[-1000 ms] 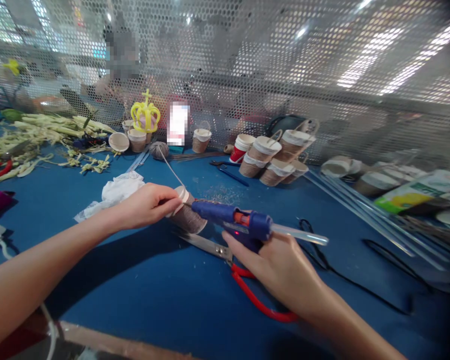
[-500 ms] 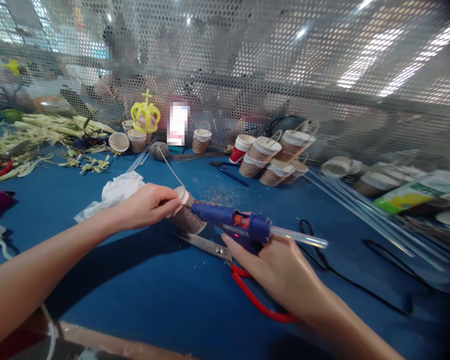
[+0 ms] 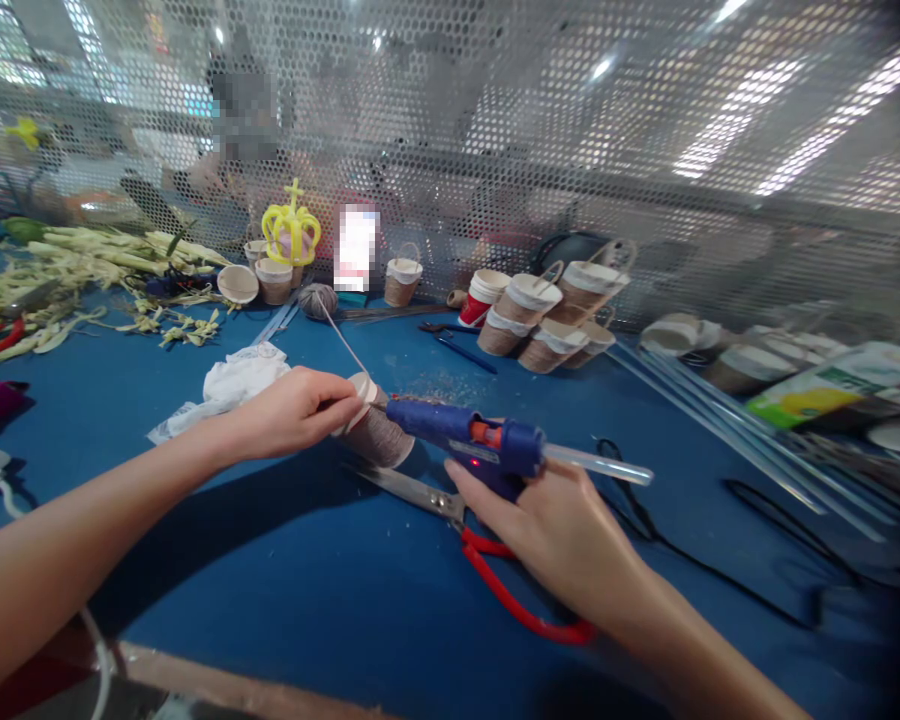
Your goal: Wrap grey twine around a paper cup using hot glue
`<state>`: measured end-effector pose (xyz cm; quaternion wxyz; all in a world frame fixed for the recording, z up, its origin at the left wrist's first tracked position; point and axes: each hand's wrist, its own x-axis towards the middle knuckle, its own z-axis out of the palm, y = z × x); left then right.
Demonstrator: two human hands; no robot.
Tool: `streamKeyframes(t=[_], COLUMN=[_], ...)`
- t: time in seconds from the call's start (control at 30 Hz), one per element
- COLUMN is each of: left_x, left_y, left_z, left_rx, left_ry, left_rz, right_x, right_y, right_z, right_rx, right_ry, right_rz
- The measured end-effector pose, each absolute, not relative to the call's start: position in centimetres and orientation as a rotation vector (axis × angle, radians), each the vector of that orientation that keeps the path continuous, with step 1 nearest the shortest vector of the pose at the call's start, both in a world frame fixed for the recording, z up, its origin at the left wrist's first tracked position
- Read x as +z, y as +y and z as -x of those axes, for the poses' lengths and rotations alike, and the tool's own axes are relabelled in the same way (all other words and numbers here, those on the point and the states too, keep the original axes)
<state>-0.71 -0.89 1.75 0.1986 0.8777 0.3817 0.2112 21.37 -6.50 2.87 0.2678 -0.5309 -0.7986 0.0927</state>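
The left hand (image 3: 296, 408) stays clamped on the twine-wrapped cup (image 3: 379, 435), which lies on its side near the middle of the blue table (image 3: 307, 580). The right hand (image 3: 551, 530) stays closed around the blue glue gun (image 3: 469, 440), its nozzle at the cup's right side. Since half a second ago the gun sits slightly higher and farther. The red-handled scissors (image 3: 495, 575) lie beneath it, unmoved. A strand runs from the cup to the far twine ball (image 3: 317, 298).

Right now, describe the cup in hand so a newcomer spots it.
On the blue table, look beyond the red scissors. The twine-wrapped cup lies tilted in the left hand, glue gun nozzle at it; other cups sit by the mesh.
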Motion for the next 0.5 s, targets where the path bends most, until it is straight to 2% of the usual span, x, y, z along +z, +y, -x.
streamKeyframes(t=[0.3, 0.5], left_x=[1.44, 1.53], left_y=[-0.62, -0.71], left_z=[0.81, 0.82], left_rx=[0.601, 0.616], left_ry=[1.069, 1.023], left_rz=[-2.489, -2.475], right_x=[2.51, 2.52], right_y=[-7.14, -6.76], right_z=[-20.93, -21.42], right_rx=[0.340, 0.331], right_ry=[-2.205, -2.129], right_rz=[1.392, 1.512])
